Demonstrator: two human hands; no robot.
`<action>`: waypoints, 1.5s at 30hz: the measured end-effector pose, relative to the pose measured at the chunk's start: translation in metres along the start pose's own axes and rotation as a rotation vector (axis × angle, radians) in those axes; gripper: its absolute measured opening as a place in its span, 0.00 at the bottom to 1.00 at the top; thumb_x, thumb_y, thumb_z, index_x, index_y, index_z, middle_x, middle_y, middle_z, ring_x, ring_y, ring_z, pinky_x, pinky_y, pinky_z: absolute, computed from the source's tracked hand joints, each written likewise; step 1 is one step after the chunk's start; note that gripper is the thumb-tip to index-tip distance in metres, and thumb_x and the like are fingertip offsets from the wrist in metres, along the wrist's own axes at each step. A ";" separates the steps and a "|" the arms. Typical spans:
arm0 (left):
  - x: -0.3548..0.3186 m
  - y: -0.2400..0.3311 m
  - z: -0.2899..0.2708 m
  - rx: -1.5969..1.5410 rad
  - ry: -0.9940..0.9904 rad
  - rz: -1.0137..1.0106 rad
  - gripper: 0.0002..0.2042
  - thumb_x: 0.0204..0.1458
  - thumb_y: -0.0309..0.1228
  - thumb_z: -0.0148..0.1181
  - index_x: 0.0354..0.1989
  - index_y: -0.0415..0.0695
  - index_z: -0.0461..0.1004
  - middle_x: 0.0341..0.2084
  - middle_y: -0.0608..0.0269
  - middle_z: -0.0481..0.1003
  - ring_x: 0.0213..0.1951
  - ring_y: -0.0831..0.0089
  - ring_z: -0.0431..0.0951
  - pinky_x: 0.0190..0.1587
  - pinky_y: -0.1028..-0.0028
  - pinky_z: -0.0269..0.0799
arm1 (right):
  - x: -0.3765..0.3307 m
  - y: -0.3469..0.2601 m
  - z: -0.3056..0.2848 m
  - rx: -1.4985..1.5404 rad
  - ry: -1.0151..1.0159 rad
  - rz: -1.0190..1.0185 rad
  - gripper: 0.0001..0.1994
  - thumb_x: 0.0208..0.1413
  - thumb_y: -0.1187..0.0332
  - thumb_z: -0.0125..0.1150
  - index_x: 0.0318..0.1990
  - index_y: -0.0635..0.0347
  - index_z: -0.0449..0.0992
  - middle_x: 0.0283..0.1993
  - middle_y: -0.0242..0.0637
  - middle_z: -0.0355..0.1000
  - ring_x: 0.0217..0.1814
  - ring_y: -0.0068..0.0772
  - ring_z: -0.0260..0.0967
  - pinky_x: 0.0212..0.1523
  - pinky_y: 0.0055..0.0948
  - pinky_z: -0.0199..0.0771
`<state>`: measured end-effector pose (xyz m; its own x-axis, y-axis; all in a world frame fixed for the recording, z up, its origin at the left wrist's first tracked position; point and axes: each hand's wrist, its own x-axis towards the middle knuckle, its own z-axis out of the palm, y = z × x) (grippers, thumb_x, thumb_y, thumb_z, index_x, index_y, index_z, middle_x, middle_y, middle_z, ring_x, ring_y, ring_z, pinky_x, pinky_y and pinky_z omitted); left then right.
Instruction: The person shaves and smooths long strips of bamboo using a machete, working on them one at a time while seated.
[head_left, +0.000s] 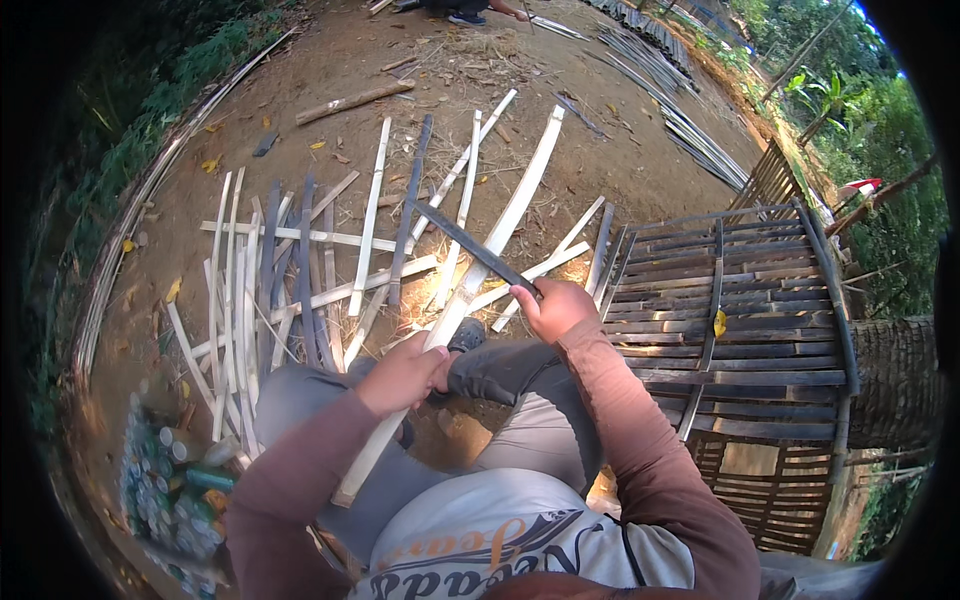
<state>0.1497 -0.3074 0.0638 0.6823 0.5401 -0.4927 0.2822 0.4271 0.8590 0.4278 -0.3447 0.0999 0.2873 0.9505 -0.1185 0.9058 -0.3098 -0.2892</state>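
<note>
The person sits on the dirt ground [620, 170], knees drawn up, with both hands busy over the lap. The left hand [403, 373] has its grip closed tight around a long pale bamboo slat [500, 235], which runs from near the left thigh at seven o'clock up and away toward one o'clock, its far end lying among the other strips. The right hand [553, 307] has its grip wrapped fully around the handle of a long dark blade [470, 245]; the blade points toward eleven o'clock and lies across the slat, touching it just above the left hand.

Beyond the knees, from nine o'clock to twelve, a pile of split strips [290, 270] lies scattered on the ground, some pale, some grey, crossing one another loosely. At three o'clock sits a woven bamboo panel [740, 330], flat and dark, with a yellow leaf [719, 322] on it. More long strips [690, 140] lie in a bundle at one o'clock.

At seven o'clock, low by the left elbow, a heap of cans and bottles [170, 480] lies on the ground; I cannot tell whether anything contains them. At twelve o'clock another person [465, 10] is partly in view at the edge.
</note>
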 end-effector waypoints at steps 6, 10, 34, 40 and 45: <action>0.006 -0.007 -0.003 -0.001 0.029 0.016 0.13 0.69 0.39 0.48 0.46 0.40 0.66 0.20 0.69 0.68 0.15 0.78 0.66 0.17 0.74 0.64 | -0.026 -0.016 0.014 -0.062 -0.021 -0.308 0.30 0.63 0.37 0.53 0.37 0.58 0.81 0.31 0.50 0.79 0.38 0.59 0.78 0.41 0.52 0.78; -0.001 0.003 0.000 0.003 0.025 -0.014 0.11 0.70 0.38 0.47 0.50 0.45 0.66 0.20 0.73 0.64 0.17 0.81 0.61 0.19 0.76 0.61 | -0.002 0.006 0.006 0.035 0.038 -0.039 0.30 0.64 0.36 0.52 0.38 0.58 0.82 0.31 0.49 0.79 0.38 0.58 0.79 0.41 0.52 0.77; 0.001 0.009 0.003 0.040 0.023 -0.046 0.14 0.68 0.37 0.48 0.57 0.45 0.65 0.21 0.72 0.65 0.17 0.82 0.63 0.19 0.77 0.62 | -0.011 0.004 0.023 0.002 -0.009 -0.093 0.31 0.65 0.37 0.49 0.40 0.60 0.82 0.34 0.51 0.80 0.42 0.59 0.79 0.44 0.52 0.78; -0.005 0.005 0.003 0.027 -0.006 -0.064 0.20 0.69 0.37 0.47 0.68 0.48 0.61 0.20 0.74 0.62 0.17 0.83 0.60 0.19 0.78 0.59 | 0.003 0.013 0.012 0.078 -0.009 0.082 0.33 0.67 0.36 0.46 0.40 0.60 0.83 0.34 0.52 0.80 0.42 0.59 0.79 0.45 0.52 0.78; -0.004 0.012 0.006 -0.005 0.001 -0.070 0.16 0.70 0.36 0.48 0.62 0.46 0.63 0.20 0.74 0.62 0.18 0.83 0.59 0.19 0.78 0.59 | -0.026 -0.007 0.021 0.003 0.009 -0.267 0.27 0.65 0.41 0.55 0.36 0.59 0.82 0.31 0.52 0.78 0.37 0.60 0.78 0.40 0.52 0.77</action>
<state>0.1544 -0.3086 0.0764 0.6607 0.5093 -0.5515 0.3255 0.4676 0.8218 0.4077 -0.3683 0.0849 0.0406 0.9987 -0.0295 0.9489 -0.0477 -0.3119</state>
